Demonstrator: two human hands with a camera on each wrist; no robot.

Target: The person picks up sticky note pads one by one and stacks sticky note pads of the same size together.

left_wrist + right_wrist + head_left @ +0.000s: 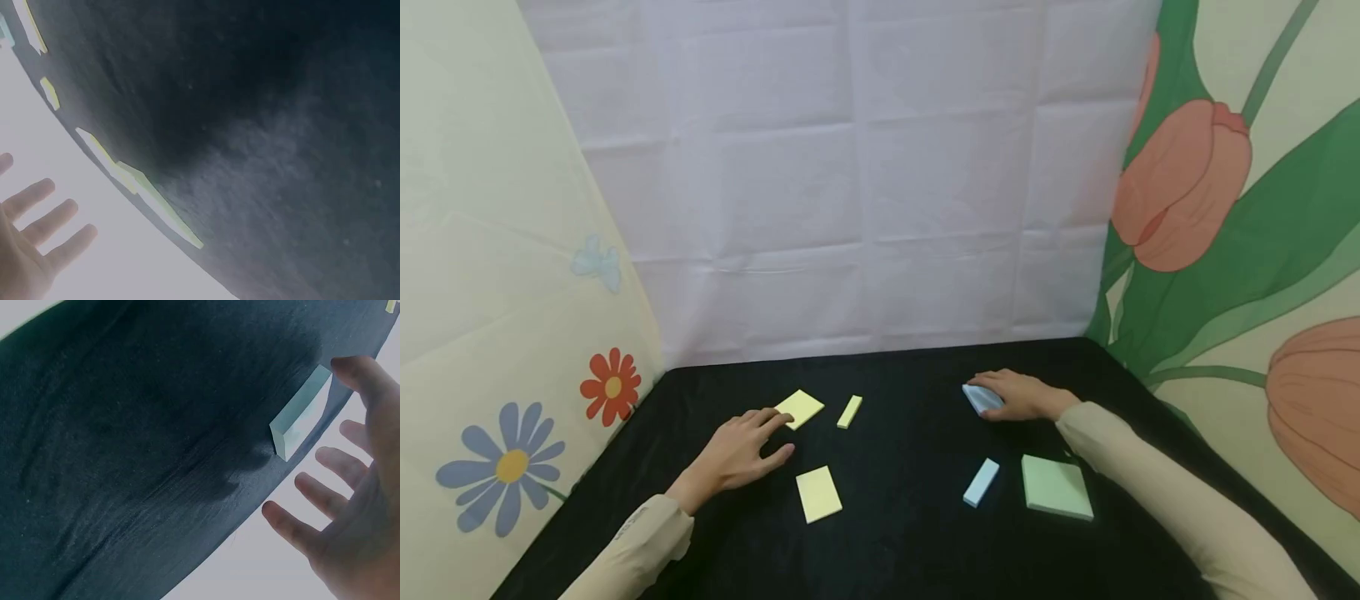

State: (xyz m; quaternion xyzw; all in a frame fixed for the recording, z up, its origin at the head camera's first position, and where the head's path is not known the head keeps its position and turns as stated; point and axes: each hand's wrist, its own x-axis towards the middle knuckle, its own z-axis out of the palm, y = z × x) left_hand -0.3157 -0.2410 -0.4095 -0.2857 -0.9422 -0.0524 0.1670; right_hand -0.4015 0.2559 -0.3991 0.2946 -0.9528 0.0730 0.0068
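My left hand (737,450) is over the left half of the table, fingers extended, its fingertips at the near edge of a yellow sticky-note pad (802,407). The left wrist view shows the same fingers (49,215) spread and holding nothing. On the right side, my right hand (1024,395) hovers over a light blue sticky-note pad (980,398) and partly hides it. In the right wrist view its fingers are apart and relaxed, with the thumb close to the blue pad (301,415); whether they touch is unclear.
A second yellow pad (819,495) lies nearer me, and a narrow yellow strip pad (850,412) lies toward the middle. A narrow blue pad (981,482) and a thick green pad (1057,487) sit front right. Black cloth (895,542) covers the table; a white sheet (880,183) hangs behind.
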